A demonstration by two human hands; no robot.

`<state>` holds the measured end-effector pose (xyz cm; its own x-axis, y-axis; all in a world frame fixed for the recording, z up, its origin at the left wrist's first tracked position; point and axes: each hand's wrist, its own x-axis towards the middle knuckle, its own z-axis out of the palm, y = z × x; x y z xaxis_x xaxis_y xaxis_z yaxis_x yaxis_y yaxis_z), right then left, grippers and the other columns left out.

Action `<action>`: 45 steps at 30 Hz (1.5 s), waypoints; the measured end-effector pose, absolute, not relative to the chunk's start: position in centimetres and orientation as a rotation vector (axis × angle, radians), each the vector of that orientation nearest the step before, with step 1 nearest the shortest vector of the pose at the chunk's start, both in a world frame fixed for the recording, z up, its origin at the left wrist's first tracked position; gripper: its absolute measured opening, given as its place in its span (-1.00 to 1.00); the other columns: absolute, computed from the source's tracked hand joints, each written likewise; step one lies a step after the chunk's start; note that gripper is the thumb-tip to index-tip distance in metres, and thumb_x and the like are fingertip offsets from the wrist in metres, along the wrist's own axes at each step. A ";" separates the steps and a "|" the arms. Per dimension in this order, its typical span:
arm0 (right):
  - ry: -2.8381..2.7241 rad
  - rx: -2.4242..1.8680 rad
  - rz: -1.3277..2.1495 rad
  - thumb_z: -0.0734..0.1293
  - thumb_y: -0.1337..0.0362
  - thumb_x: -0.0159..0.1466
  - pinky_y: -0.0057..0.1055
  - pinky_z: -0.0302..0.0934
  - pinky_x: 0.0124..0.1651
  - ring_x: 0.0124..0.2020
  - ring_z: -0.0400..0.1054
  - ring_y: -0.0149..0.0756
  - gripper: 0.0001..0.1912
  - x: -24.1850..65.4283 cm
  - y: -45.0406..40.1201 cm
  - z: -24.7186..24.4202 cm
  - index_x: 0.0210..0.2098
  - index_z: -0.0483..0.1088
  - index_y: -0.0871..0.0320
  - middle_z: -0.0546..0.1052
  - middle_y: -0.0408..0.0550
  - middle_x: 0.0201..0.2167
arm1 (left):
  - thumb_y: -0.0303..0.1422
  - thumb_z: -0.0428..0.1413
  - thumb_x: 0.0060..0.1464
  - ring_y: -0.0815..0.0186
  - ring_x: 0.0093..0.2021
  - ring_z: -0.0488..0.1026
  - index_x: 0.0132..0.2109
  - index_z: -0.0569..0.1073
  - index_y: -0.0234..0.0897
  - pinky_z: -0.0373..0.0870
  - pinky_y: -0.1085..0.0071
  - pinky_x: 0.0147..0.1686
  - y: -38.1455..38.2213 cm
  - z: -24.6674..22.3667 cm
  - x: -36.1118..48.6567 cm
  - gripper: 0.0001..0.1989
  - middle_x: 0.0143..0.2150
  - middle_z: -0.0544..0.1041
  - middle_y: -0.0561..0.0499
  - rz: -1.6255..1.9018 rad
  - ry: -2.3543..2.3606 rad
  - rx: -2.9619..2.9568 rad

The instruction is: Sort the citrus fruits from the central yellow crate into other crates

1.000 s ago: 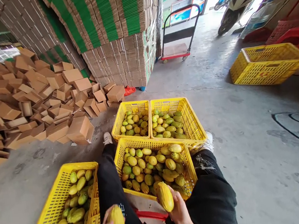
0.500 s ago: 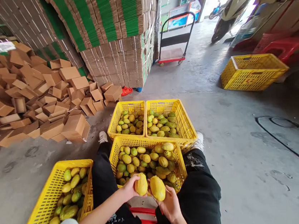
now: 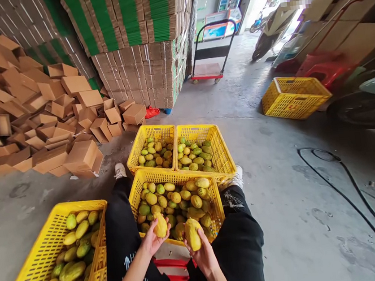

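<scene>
In my left hand point(image 3: 152, 242) rests a yellow papaya point(image 3: 161, 225), with my fingers curled around it and the palm turned partly up. A second, slightly larger yellow papaya point(image 3: 193, 235) is gripped upright in my right hand point(image 3: 205, 256). A gap separates the two fruits. Both hands are over the near edge of a yellow plastic crate point(image 3: 218, 200) between my legs, which holds many green and yellow papayas point(image 3: 176, 197).
Two more yellow crates point(image 3: 148, 129) point(image 3: 225, 147) of papayas adjoin the middle one. Another papaya crate point(image 3: 22, 267) stands left of my leg. Cardboard boxes point(image 3: 81, 157) are heaped at left. A hand truck point(image 3: 213, 52), a yellow crate point(image 3: 296, 99) and a black hose point(image 3: 350, 178) are farther off.
My hands have moved apart, each still holding its papaya. The left hand has shifted left and up, its palm opening upward. The head view has turned slightly right.
</scene>
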<state>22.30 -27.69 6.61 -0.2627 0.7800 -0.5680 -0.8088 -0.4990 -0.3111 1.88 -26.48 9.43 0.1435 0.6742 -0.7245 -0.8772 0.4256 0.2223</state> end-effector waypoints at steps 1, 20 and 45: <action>0.070 -0.820 1.937 0.69 0.07 0.01 -0.10 0.54 -0.01 -0.04 0.62 0.01 -0.45 22.2 -27.7 6.8 -0.03 0.61 0.02 0.68 -0.04 -0.05 | -0.36 0.09 0.31 0.17 -0.21 0.67 0.23 0.34 -0.32 0.56 0.39 -0.29 -26.5 9.2 2.1 -0.62 -0.17 0.65 -0.14 1.120 0.861 -0.280; 0.177 -0.951 1.933 0.66 0.11 0.01 -0.15 0.54 -0.10 -0.11 0.63 0.02 -0.54 22.0 -27.6 6.5 -0.15 0.61 0.14 0.70 0.03 -0.12 | -0.19 -0.05 0.39 0.07 -0.29 0.66 -0.02 0.49 -0.44 0.55 0.29 -0.38 -26.1 6.3 2.1 -0.61 -0.19 0.67 -0.25 1.001 0.854 -0.222; 0.148 -0.847 1.950 0.67 0.06 -0.01 -0.07 0.46 0.06 -0.04 0.61 0.06 -0.43 21.5 -27.4 6.6 -0.09 0.59 0.18 0.69 0.08 -0.06 | -0.23 0.01 0.42 0.21 -0.42 0.61 0.00 0.46 -0.47 0.54 0.41 -0.44 -25.5 7.2 2.2 -0.67 -0.31 0.64 -0.22 0.975 0.933 -0.250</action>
<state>21.47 -27.44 6.63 -0.2893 0.7329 -0.6157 -0.8173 -0.5240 -0.2397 2.24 -25.54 7.21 0.2239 0.5972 -0.7702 -0.7958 0.5683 0.2093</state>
